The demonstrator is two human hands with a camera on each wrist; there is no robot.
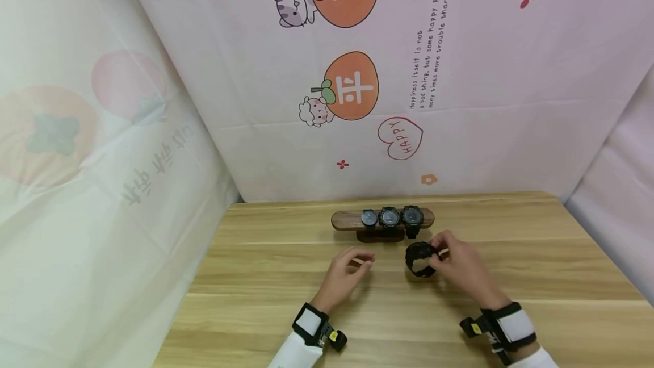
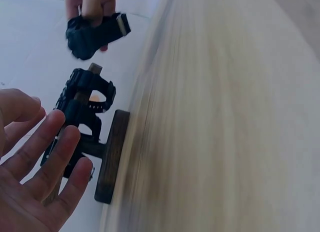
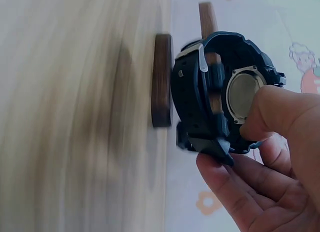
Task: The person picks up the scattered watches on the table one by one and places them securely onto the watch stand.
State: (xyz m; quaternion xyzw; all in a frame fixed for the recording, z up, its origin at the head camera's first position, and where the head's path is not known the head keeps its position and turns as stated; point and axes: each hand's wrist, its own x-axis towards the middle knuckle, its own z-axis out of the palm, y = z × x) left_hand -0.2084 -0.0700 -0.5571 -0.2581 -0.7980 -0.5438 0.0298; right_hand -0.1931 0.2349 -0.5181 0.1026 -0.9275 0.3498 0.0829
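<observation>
A black wristwatch [image 1: 421, 251], its strap buckled into a loop, is held by my right hand [image 1: 462, 266] just in front of the watch stand. In the right wrist view the thumb reaches inside the loop beside the silver case back [image 3: 244, 94], with fingers on the outside. The dark wooden watch stand [image 1: 344, 221] carries three black watches [image 1: 390, 217] side by side on its bar, towards the right end. My left hand [image 1: 343, 277] hovers left of the held watch, fingers loosely bent, holding nothing. In the left wrist view its fingers [image 2: 67, 142] overlap part of the stand.
The wooden table [image 1: 255, 294] stretches below both arms. A white printed cloth [image 1: 286, 158] hangs behind its back edge, and another cloth [image 1: 168, 231] hangs on the left. Each wrist wears a strapped camera, such as the right wrist camera [image 1: 472, 327].
</observation>
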